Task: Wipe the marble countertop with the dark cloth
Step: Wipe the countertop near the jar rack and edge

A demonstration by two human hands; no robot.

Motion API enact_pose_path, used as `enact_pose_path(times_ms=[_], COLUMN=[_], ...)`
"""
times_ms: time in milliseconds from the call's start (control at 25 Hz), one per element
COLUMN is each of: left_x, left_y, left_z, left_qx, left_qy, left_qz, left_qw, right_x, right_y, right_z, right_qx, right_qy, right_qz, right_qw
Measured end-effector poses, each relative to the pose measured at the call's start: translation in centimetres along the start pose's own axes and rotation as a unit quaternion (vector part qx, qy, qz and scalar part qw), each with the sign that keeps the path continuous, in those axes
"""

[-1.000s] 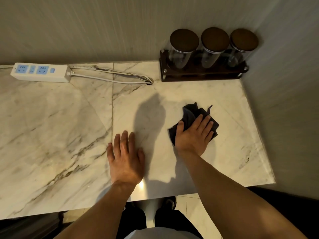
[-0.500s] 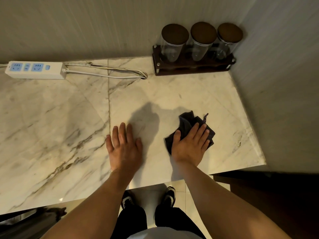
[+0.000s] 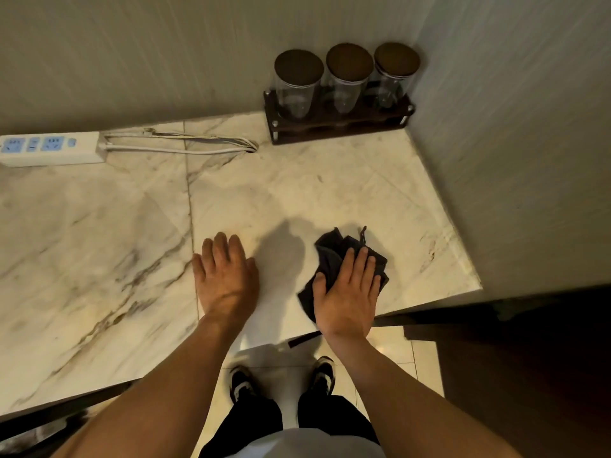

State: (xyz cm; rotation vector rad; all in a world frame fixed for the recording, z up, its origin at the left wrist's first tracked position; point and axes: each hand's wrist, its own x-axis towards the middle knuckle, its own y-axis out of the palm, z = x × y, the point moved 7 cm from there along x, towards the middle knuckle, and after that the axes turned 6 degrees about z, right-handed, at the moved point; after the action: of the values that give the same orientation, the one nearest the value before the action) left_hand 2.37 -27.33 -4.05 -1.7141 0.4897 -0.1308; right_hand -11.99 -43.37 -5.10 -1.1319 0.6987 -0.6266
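Dark cloth (image 3: 330, 259) under flat right hand (image 3: 345, 299), fingers open; left hand (image 3: 224, 279) flat, fingers open, on marble countertop (image 3: 99, 242).

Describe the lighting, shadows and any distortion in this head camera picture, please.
Head view: warm, dim light; a soft dark shadow falls on the countertop between the left hand and the right hand, which lies flat on the cloth. Wide-angle distortion tilts the walls and jars; the lower left corner looks blurred, and the floor at right is nearly black.
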Motion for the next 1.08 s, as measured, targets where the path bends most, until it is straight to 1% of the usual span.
enact_pose_path(times_ms=[80, 160, 280, 400, 560, 720, 920, 1080], left_x=[-0.6, -1.2, -1.6, -1.6, -1.3, -0.8, -0.4, -0.6], left_y=[-0.1, 0.2, 0.7, 1.1, 1.6, 2.2, 2.8, 3.4], left_z=[-1.2, -2.5, -4.1, -5.3, -6.2, -6.7, -7.3, -7.5], left_qx=[-0.015, -0.030, -0.048, -0.048, -0.044, -0.053, -0.060, -0.011], left_qy=[0.024, 0.044, 0.054, 0.061, 0.074, 0.058, 0.016, 0.014], left_qz=[-0.016, -0.019, -0.014, -0.015, -0.020, -0.016, -0.007, -0.003], left_qw=[0.999, 0.998, 0.997, 0.997, 0.996, 0.997, 0.998, 1.000], right_x=[0.0, 0.2, 0.8, 1.5, 2.6, 3.8, 5.6, 7.6], right_y=[-0.2, -0.4, -1.3, -1.7, -1.9, -2.3, -2.4, -2.7], right_z=[-0.6, -1.3, -2.5, -3.5, -4.2, -4.3, -4.2, -3.5], right_qx=[-0.022, -0.048, -0.097, -0.131, -0.146, -0.150, -0.153, -0.145], right_qy=[-0.046, -0.111, -0.217, -0.284, -0.337, -0.377, -0.390, -0.392], right_qz=[0.020, 0.046, 0.069, 0.089, 0.109, 0.126, 0.128, 0.122], right_qw=[0.998, 0.992, 0.969, 0.946, 0.924, 0.905, 0.899, 0.900])
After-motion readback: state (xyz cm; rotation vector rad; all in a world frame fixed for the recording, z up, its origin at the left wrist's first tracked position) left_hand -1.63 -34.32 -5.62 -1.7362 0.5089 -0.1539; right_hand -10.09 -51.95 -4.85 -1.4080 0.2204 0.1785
